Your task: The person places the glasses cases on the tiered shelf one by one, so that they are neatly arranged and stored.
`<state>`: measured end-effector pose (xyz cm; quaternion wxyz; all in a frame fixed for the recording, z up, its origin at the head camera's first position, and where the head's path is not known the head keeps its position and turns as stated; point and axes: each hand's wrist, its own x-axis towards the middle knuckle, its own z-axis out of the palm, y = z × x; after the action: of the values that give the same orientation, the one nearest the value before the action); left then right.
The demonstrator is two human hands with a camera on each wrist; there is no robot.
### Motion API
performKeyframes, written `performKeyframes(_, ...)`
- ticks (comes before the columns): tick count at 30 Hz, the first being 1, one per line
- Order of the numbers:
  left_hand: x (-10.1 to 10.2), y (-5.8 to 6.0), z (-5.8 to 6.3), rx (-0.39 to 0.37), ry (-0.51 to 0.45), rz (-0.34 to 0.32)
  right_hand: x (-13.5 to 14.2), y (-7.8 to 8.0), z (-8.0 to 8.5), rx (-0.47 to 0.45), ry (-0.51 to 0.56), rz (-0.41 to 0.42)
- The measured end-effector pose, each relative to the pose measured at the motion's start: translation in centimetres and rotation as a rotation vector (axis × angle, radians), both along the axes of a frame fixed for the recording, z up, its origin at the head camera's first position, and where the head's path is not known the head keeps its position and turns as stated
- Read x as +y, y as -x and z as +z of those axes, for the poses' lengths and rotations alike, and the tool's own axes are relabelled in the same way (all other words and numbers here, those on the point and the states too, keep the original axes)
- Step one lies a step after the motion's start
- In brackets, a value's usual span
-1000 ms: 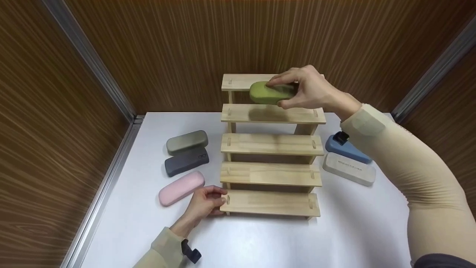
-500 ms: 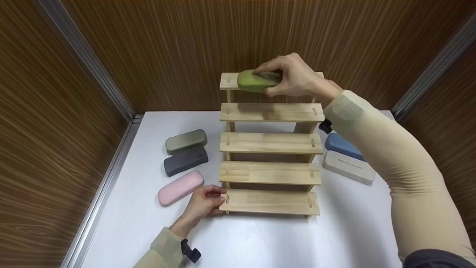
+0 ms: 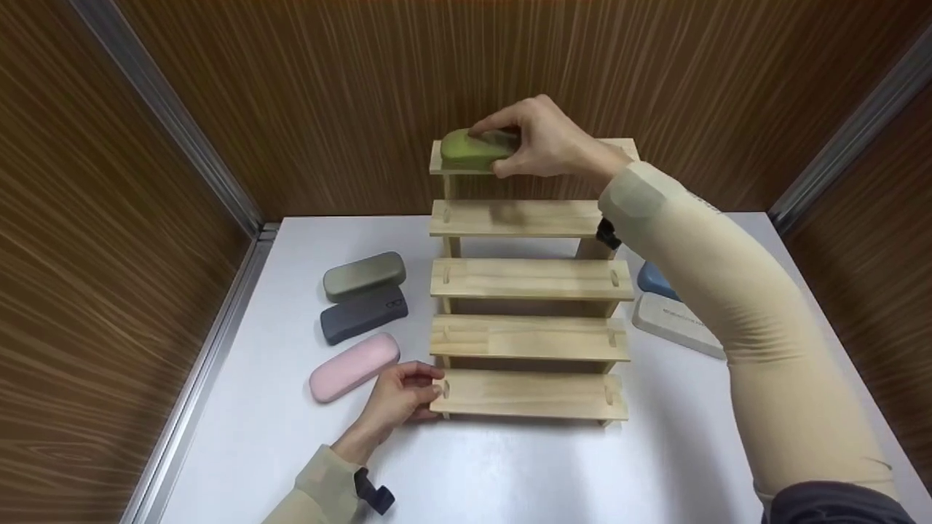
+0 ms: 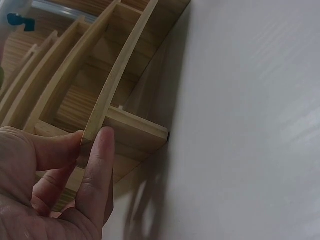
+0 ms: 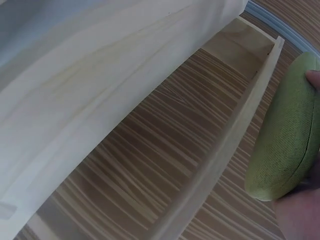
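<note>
My right hand grips a green glasses case at the left part of the wooden rack's top shelf. In the right wrist view the fabric-like green case lies along the shelf's edge; whether it touches the wood I cannot tell. With thumb and fingers, my left hand pinches the left end of the lowest shelf. The left wrist view shows that pinch, with the shelf end between thumb and finger.
Left of the rack lie an olive-grey case, a dark grey case and a pink case. Right of it are a blue case and a light grey case, both partly behind my right arm. A wood-grain wall stands behind.
My right hand has carried the green case up and left, from above the second-highest shelf to the top shelf's left part. The left hand keeps its place on the lowest shelf.
</note>
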<state>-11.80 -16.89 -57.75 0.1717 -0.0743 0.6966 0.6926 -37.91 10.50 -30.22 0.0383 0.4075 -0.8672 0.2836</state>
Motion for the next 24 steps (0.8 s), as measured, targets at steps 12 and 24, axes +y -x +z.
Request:
performKeyframes(12, 0.0, -0.5, -0.2, -0.004, -0.017, -0.006, -2.0, 0.7, -0.3, -0.028, -0.032, -0.021)
performKeyframes(24, 0.1, -0.7, -0.3, 0.000, -0.022, -0.011, -2.6, 1.0, -0.6, -0.055, -0.033, -0.038)
